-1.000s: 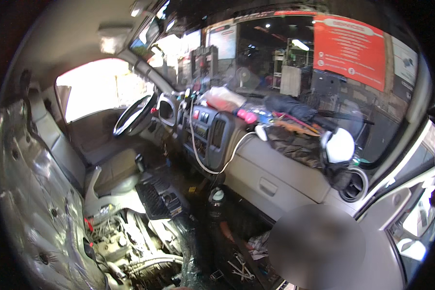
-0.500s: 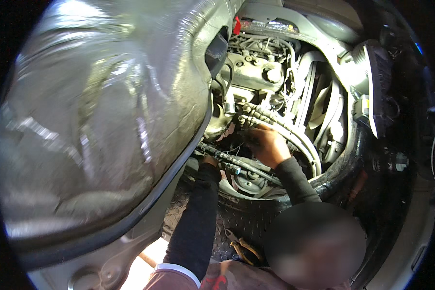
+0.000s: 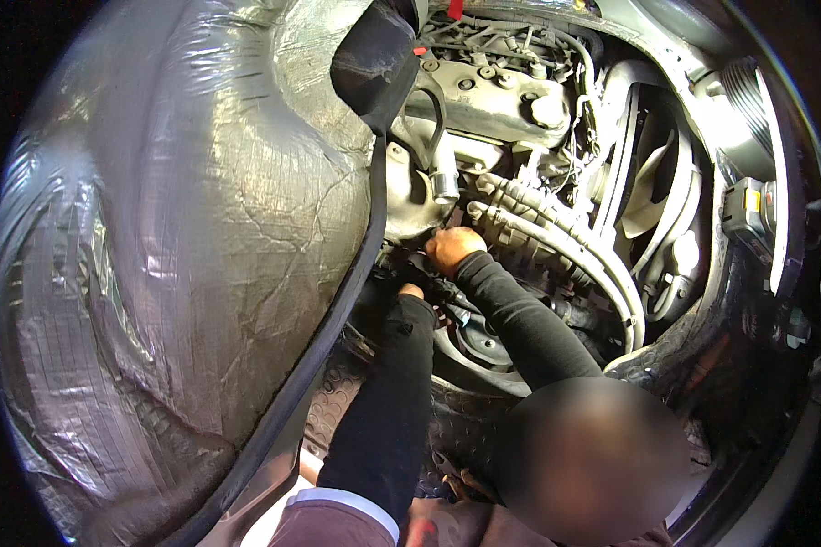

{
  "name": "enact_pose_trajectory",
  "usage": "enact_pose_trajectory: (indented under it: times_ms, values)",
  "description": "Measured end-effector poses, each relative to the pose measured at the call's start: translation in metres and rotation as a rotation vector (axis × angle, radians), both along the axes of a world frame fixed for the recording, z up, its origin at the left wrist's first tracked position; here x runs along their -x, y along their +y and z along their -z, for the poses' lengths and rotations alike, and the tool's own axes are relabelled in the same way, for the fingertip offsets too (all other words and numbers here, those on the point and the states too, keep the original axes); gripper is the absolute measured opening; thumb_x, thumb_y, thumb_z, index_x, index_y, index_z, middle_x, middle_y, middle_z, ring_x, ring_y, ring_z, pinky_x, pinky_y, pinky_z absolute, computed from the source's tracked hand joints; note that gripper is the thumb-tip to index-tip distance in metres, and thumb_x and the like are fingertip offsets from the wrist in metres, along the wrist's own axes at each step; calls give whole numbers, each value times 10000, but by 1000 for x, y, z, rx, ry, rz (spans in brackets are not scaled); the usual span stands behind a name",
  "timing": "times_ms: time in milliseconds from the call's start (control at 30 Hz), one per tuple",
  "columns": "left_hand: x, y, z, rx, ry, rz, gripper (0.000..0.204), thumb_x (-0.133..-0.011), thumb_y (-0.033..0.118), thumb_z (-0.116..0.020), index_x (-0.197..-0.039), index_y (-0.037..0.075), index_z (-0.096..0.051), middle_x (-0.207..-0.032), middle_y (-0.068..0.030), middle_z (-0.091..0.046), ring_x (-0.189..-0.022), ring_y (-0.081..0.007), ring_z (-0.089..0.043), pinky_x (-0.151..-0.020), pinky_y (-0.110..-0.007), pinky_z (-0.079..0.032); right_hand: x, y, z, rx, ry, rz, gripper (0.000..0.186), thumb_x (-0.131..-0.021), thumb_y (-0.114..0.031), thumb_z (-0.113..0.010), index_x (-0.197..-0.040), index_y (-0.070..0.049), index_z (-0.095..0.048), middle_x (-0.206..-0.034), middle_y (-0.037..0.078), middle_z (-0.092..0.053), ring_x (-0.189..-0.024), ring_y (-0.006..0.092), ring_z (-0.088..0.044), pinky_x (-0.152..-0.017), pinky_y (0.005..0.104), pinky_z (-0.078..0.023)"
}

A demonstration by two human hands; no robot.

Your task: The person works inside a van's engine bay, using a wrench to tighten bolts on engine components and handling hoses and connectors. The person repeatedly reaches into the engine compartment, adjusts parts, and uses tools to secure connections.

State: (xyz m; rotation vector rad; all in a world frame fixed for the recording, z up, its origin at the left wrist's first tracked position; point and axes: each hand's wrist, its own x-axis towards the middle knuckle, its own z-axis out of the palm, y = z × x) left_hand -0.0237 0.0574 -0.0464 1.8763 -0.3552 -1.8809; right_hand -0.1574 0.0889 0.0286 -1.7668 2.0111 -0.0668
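Landmark: pale, dusty metal engine cover with round filler cap (image 3: pixel 488 100). Both hands are in the gap on the wearer's side of it. Right hand (image 3: pixel 454 248): knuckles up, fingers curled down; tips hidden, can't tell if it's pinching anything. Left hand (image 3: pixel 412 292): mostly behind its black sleeve, just nearer the wearer than the right; grip can't be told. Dark, slim hose-and-cable run (image 3: pixel 447 294) sits right by both, below the cover in view. Pale, ribbed, curving hoses (image 3: pixel 602 260) lie lower right of the cover; silver foil-lined panel (image 3: pixel 201 228) stands left of it. Step in hand, my read: close two-handed work by the dark run. Next move calls for wrist room and feel, since the sightline's blocked.
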Motion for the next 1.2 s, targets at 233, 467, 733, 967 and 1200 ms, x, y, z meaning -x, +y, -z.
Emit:
enact_pose_trajectory:
  times_ms: [233,467,733,967,1200]
  values:
    - [4,-6,6,-6,-10,0,529,-939,248,-557,-1403,22,-440,-1298,-244,-486,-1200,-371,-505,-905,-417,-534,-2,-6,35,30,-207,18,241,-862,-162,-537,-913,-50,-743,-928,178,-730,-896,339,-715,-770,425,-579]
    - [-7,8,16,-10,-43,-13,529,-934,253,-561,-1395,21,-446,-1293,-244,-491,-1190,-371,-510,-898,-420,-535,4,-6,32,16,-285,15,205,-797,-84,-593,-926,-19,-739,-949,213,-718,-906,354,-711,-786,420,-575]
    - [-15,18,26,-29,-53,-25,530,-929,260,-566,-1387,19,-454,-1287,-244,-497,-1179,-370,-516,-889,-424,-537,3,-9,53,12,-246,50,190,-817,-84,-588,-914,-8,-733,-947,222,-715,-904,363,-712,-778,423,-579]
    - [-7,6,34,-19,-52,-12,530,-924,265,-570,-1380,18,-460,-1282,-244,-502,-1170,-369,-521,-882,-427,-538,3,-11,52,34,-282,25,199,-811,-90,-585,-916,-8,-733,-932,225,-715,-886,359,-714,-766,425,-578]
    - [6,-3,34,-15,-50,18,530,-919,271,-574,-1373,17,-467,-1277,-244,-507,-1160,-369,-526,-875,-430,-539,7,-8,59,39,-303,69,193,-779,-76,-609,-910,-4,-732,-929,206,-720,-895,354,-712,-775,416,-576]
